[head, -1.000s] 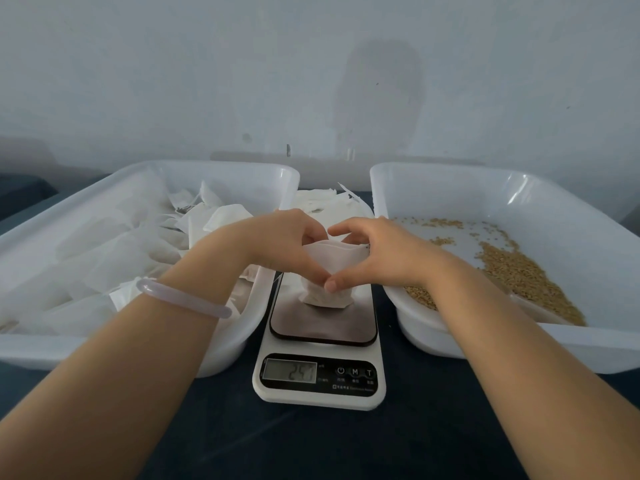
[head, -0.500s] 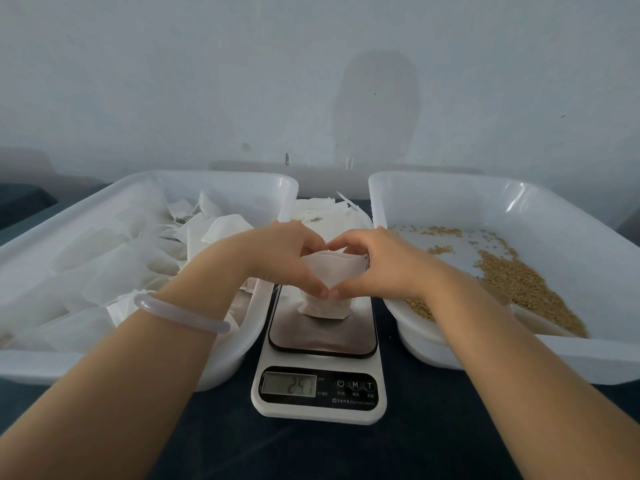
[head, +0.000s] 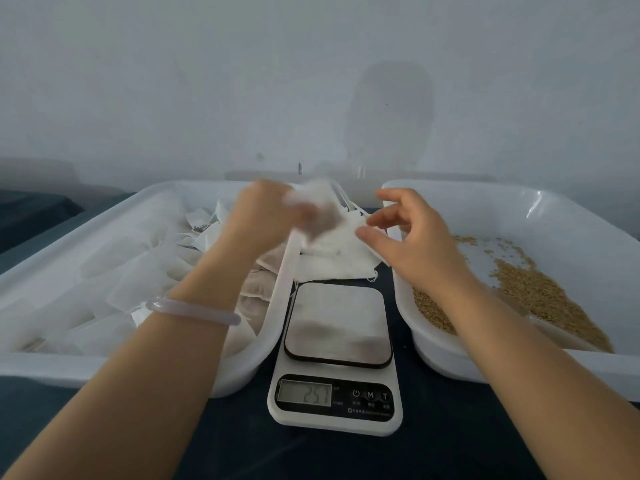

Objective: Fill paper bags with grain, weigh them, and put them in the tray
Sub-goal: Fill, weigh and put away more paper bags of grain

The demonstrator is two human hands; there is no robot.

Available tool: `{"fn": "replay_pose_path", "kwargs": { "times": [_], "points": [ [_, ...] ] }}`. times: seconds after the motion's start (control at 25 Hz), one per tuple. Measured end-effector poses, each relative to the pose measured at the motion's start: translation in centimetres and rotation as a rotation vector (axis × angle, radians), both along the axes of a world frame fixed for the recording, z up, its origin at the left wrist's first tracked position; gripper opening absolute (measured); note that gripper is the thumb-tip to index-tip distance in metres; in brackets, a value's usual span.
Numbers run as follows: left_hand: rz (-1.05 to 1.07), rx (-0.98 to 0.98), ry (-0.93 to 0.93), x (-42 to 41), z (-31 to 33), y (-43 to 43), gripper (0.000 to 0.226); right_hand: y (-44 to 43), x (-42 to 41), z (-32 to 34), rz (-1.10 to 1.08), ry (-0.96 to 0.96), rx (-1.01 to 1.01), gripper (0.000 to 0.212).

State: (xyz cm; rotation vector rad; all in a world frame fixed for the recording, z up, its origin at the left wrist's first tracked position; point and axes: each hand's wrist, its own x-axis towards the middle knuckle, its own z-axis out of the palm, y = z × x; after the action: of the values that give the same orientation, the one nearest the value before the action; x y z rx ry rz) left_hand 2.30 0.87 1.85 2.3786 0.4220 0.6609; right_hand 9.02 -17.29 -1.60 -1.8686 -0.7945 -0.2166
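Gripping the filled bag (head: pixel 313 216), your left hand (head: pixel 263 220) holds it over the left tray's (head: pixel 69 367) right rim. Through the blur the pinch seems loose, so a tilt could spill its contents. Your right hand (head: pixel 408 237) is open and empty. Half a second ago both hands held the bag on the scale (head: pixel 337 320), which is now bare.

You are at a small packing workstation: a dark-covered bench (head: pixel 450 455) against a bare pale wall (head: pixel 207 81), with a digital scale (head: pixel 336 400) between a left tray (head: pixel 41 365) piled with paper bags (head: pixel 138 271) and a right tray (head: pixel 485 192) holding loose grain (head: pixel 540 296).
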Motion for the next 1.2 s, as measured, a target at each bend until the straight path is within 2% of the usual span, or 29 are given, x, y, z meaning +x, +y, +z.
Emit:
{"fn": "replay_pose_path", "kwargs": {
  "times": [0.08, 0.12, 0.2, 0.28, 0.32, 0.4, 0.48, 0.56, 0.64, 0.68, 0.76, 0.8, 0.84, 0.96, 1.04, 1.12, 1.2],
  "points": [
    [0.274, -0.069, -0.250, -0.4, 0.7, 2.0, 0.031, -0.1, 0.3, 0.0, -0.051, 0.004, -0.005, 0.044],
    [0.359, -0.073, -0.253, -0.6, 0.6, 3.0, 0.027, -0.1, 0.3, -0.1, -0.050, 0.001, -0.029, 0.043],
    [0.345, -0.211, -0.052, -1.0, 0.1, 4.8, 0.018, 0.0, 0.3, -0.3, -0.029, -0.010, -0.063, 0.039],
    [0.146, -0.552, 0.246, -1.5, -0.4, 5.3, 0.020, 0.1, 0.4, -0.4, -0.020, -0.029, -0.064, 0.036],
    [0.069, -0.659, 0.364, -1.8, -0.7, 5.5, 0.024, 0.1, 0.4, -0.4, -0.018, -0.032, -0.059, 0.034],
    [0.090, -0.596, 0.555, -2.1, -1.0, 5.8, 0.023, 0.0, 0.5, -0.3, -0.022, -0.037, -0.042, 0.030],
    [0.160, -0.398, 0.726, -2.3, -1.2, 6.1, 0.029, -0.1, 0.4, -0.3, -0.014, -0.054, -0.023, 0.030],
    [0.228, -0.194, 0.796, -2.4, -1.2, 6.3, 0.041, -0.2, 0.1, -0.2, -0.001, -0.065, -0.019, 0.035],
    [0.272, -0.001, 0.690, -2.0, -1.2, 6.1, 0.054, -0.2, -0.1, 0.0, -0.018, -0.060, -0.003, 0.030],
    [0.257, 0.091, 0.544, -1.6, -1.3, 5.9, 0.054, -0.1, -0.1, 0.2, -0.044, -0.064, 0.005, 0.027],
    [0.147, 0.201, 0.142, -0.5, -1.4, 5.0, 0.036, 0.1, 0.4, 0.8, -0.114, -0.087, -0.062, 0.026],
    [0.061, 0.199, -0.023, 0.0, -1.3, 4.1, 0.022, 0.5, 0.8, 1.2, -0.146, -0.104, -0.161, 0.026],
    [-0.041, 0.172, -0.111, 0.5, -1.3, 3.2, 0.012, 1.3, 1.2, 1.7, -0.160, -0.121, -0.299, 0.025],
    [-0.294, 0.125, -0.048, 1.6, -2.1, 0.8, 0.022, 5.9, 2.1, 2.9, -0.076, -0.111, -0.859, 0.020],
    [-0.308, 0.054, 0.045, 2.2, -2.8, 0.8, 0.032, 8.9, 2.6, 2.6, -0.078, -0.090, -1.177, 0.009],
    [-0.272, -0.064, 0.039, 2.6, -3.0, 1.3, 0.037, 10.2, 4.1, 1.3, -0.071, -0.010, -1.336, 0.005],
    [-0.263, -0.100, 0.017, 2.9, -3.1, 1.3, 0.040, 10.3, 5.3, -0.6, -0.043, 0.109, -1.390, 0.027]
  ]
}}
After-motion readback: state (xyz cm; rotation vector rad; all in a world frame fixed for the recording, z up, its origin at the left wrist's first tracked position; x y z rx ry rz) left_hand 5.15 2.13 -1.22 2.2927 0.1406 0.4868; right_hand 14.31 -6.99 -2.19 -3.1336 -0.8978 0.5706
